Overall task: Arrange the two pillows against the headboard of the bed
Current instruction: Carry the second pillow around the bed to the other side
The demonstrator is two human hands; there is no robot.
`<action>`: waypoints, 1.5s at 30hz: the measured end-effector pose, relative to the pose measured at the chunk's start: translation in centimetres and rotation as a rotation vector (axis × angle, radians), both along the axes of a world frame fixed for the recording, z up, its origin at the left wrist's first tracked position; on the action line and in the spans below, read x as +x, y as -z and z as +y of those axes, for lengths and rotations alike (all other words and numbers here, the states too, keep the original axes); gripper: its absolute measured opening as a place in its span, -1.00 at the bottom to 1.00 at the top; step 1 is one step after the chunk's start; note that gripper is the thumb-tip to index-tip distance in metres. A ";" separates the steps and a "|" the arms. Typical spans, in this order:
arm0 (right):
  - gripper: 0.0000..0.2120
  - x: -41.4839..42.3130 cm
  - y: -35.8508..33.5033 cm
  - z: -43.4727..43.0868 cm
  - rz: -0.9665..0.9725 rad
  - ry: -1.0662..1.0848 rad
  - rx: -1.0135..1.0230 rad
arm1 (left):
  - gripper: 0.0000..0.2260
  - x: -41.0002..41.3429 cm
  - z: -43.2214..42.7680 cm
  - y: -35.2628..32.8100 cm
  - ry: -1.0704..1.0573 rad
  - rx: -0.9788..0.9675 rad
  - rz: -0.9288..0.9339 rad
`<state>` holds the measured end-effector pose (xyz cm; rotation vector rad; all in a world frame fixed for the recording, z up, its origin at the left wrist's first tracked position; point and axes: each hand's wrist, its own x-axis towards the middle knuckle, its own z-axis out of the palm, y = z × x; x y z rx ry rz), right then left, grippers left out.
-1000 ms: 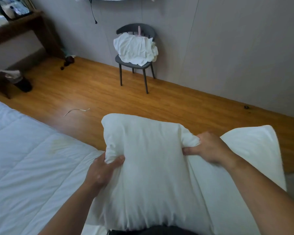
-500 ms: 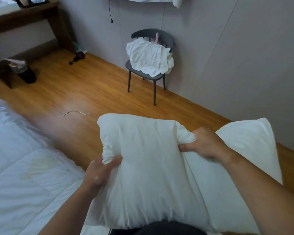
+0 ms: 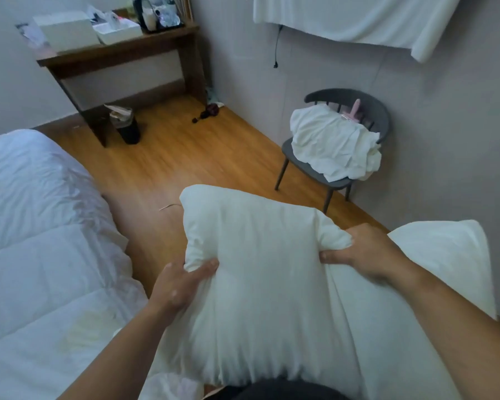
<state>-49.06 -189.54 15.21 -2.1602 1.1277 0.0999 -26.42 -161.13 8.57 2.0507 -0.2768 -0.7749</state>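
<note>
I hold a white pillow [image 3: 260, 284] in front of my body, above the floor beside the bed. My left hand [image 3: 182, 284] grips its left edge, and my right hand [image 3: 364, 255] pinches its right upper corner. A second white pillow [image 3: 445, 267] sits behind and to the right of the first, partly under my right forearm; I cannot tell which hand carries it. The bed [image 3: 41, 255], covered in a white quilt, fills the left side. No headboard is in view.
A grey chair [image 3: 367, 111] with crumpled white cloth [image 3: 335, 145] stands against the right wall. A dark wooden desk [image 3: 122, 56] with boxes is in the far corner, a black bin [image 3: 127, 128] under it. Wooden floor [image 3: 185, 157] runs between bed and wall.
My view has swung left and up, so the desk and far corner now show. Both hands keep the same hold on the pillow, carried along beside the bed.
</note>
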 end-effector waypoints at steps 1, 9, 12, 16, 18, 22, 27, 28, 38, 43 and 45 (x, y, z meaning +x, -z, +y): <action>-0.59 2.0 0.4 -1.6 -0.003 -0.030 -0.002 | -0.45 1.3 -0.9 0.2 -0.032 0.006 -0.006; -0.51 18.7 0.9 -12.6 -0.011 -0.310 0.041 | -0.63 9.0 -7.3 -1.7 -0.266 0.055 -0.039; -0.46 24.8 1.4 -15.1 -0.008 -0.405 0.063 | -0.68 11.7 -8.5 -1.7 -0.332 0.065 -0.042; -0.38 32.6 2.7 -16.5 0.013 -0.523 0.073 | -0.51 15.7 -8.7 -1.2 -0.460 0.085 -0.009; -0.36 37.0 2.9 -16.7 0.023 -0.580 0.059 | -0.46 18.2 -8.6 -0.6 -0.524 0.090 0.017; -0.32 46.3 3.7 -16.2 0.050 -0.654 0.029 | -0.35 24.7 -8.2 0.7 -0.594 0.115 0.013; -0.43 58.6 3.0 -14.6 0.065 -0.726 0.019 | -0.38 35.4 -7.0 1.0 -0.634 0.087 -0.003; -0.43 60.9 2.7 -14.3 0.070 -0.732 0.012 | -0.36 37.4 -6.7 0.8 -0.643 0.077 -0.001; -0.37 81.9 0.9 -11.8 0.051 -0.826 -0.023 | -0.36 55.0 -4.6 -0.3 -0.728 0.038 0.022; -0.40 92.8 2.1 -12.0 0.039 -0.881 0.022 | -0.46 64.1 -5.1 -0.1 -0.807 0.075 -0.010; -0.40 98.0 2.0 -12.3 0.029 -0.916 0.029 | -0.47 68.0 -5.4 -0.2 -0.855 0.074 -0.011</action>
